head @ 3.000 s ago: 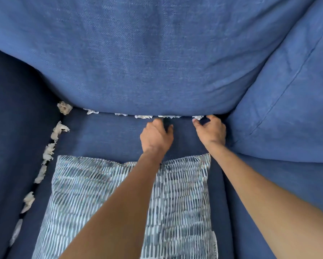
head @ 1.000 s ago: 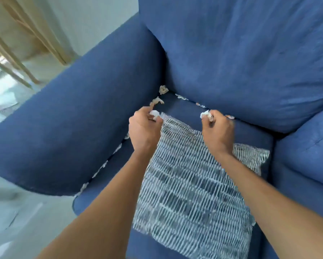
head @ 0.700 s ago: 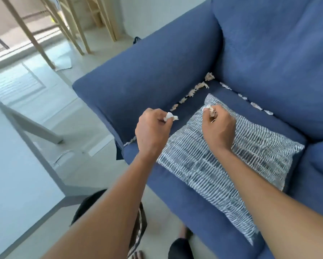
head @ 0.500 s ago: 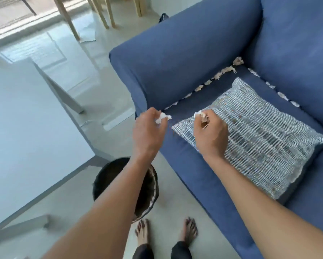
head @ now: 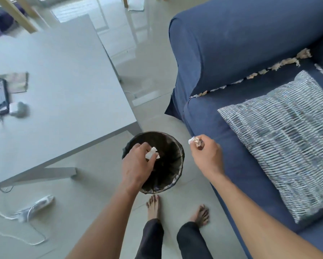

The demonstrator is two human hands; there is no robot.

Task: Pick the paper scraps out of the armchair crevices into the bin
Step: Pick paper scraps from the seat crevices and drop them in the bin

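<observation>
Over the mouth of the bin (head: 181, 156), the left hand (head: 136, 167) pinches a white scrap (head: 151, 153) between curled fingertips and thumb, and the right hand (head: 207, 157), just beside the rim on the armchair side and not yet above the opening, pinches a crumpled scrap (head: 194, 140) at its fingertips. Both pieces look almost weightless, soft and easily torn, so I judge they will flutter rather than drop straight, and are best let go low, inside the rim. More paper waits as a row of scraps (head: 286, 62) wedged along the crevice between the seat and the arm of the armchair (head: 222, 43), with a few more at the back crevice near the frame edge. Each is likely best taken by its protruding tuft with two fingertips, pulled gently so it does not rip. A patterned cushion (head: 288, 139) lies on the seat near that crevice but not touching it. Room is narrow: the bin stands between the corner of a white table (head: 67, 81) and the armchair's front, bare feet (head: 153, 206) just behind it, and a power strip (head: 35, 205) with its cable lies on the floor to the left
</observation>
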